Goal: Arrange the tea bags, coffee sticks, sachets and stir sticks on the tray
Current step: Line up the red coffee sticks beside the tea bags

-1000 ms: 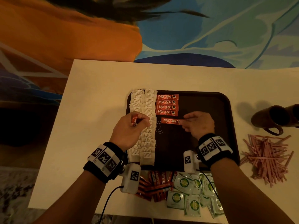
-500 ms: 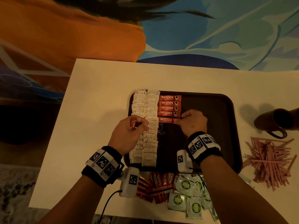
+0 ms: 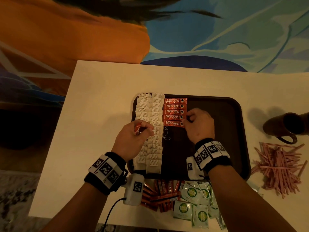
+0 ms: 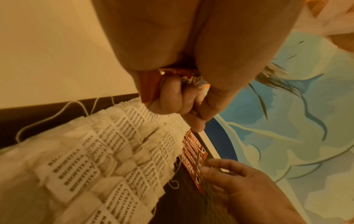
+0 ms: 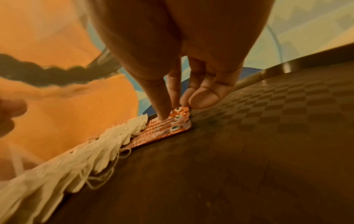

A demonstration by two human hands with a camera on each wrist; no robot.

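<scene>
A dark brown tray [image 3: 225, 131] lies on the pale table. Two columns of white tea bags [image 3: 155, 114] fill its left side. Beside them, several red coffee sticks [image 3: 173, 112] lie in a neat column. My right hand [image 3: 185, 120] rests on the tray, its straight fingertips [image 5: 162, 116] pressing on the right ends of the lowest sticks [image 5: 172, 127] and the thumb against their edge. My left hand [image 3: 143, 129] hovers over the tea bags [image 4: 114, 151] and grips a small bundle of red coffee sticks [image 3: 138, 128], their crumpled ends [image 4: 189, 77] showing in the fist.
Loose red coffee sticks [image 3: 160, 193] and green-and-white sachets [image 3: 195, 201] lie heaped at the table's near edge, below the tray. A pile of pink stir sticks [image 3: 280, 168] lies right of the tray, with dark mugs [image 3: 287, 126] behind it. The tray's right half is bare.
My right hand carried one coffee stick up and left and laid it under the others as the lowest in the column. The left hand has stayed put with its bundle.
</scene>
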